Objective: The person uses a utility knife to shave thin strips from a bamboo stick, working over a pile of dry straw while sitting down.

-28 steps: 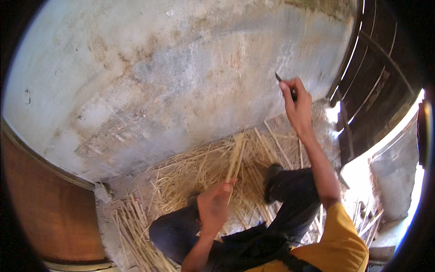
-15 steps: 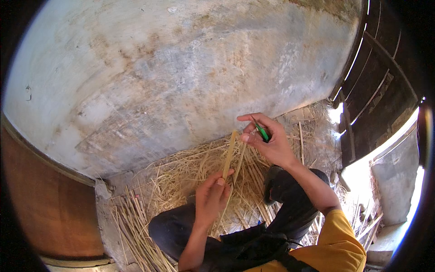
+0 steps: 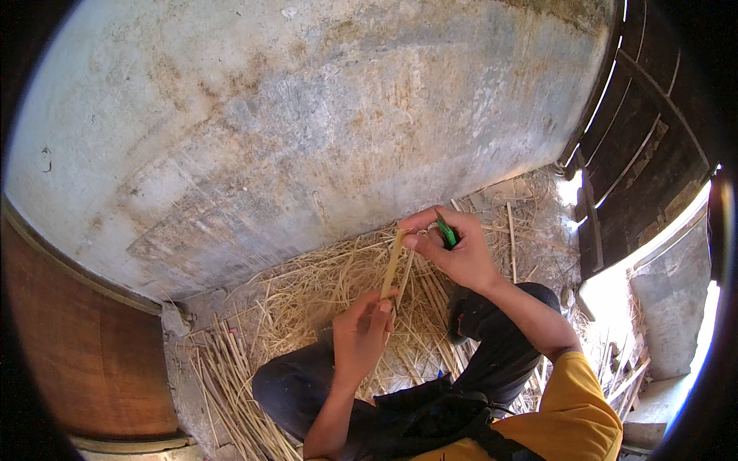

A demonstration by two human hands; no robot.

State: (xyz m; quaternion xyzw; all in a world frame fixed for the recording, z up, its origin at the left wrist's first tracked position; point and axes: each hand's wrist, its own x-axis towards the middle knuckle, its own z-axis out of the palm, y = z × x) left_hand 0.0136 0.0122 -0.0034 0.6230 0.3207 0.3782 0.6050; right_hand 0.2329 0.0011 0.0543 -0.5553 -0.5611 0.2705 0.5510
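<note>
My left hand (image 3: pixel 360 332) pinches the lower end of a pale, flat strip (image 3: pixel 393 265), which looks like split bamboo. The strip stands nearly upright between my hands. At its top, the thumb and forefinger of my right hand (image 3: pixel 453 247) close on the strip's end. A small green-handled tool (image 3: pixel 446 233), perhaps a knife, is tucked in the right hand's fingers; its dark tip points up. Beside the flat strip, a thinner strip (image 3: pixel 405 278) runs down from the right hand toward the left fingers.
Tangled shavings (image 3: pixel 307 280) cover the floor ahead of my folded legs. A bundle of long thin sticks (image 3: pixel 227 376) lies at left. A stained wall (image 3: pixel 307 154) rises in front, a brown wooden panel (image 3: pixel 84 338) stands at left, and dark boards (image 3: pixel 646 146) at right.
My right hand's forefinger and thumb, apart before, have closed on the strip's top end. The green-handled tool has shifted slightly with the hand. The left hand has stayed nearly in place.
</note>
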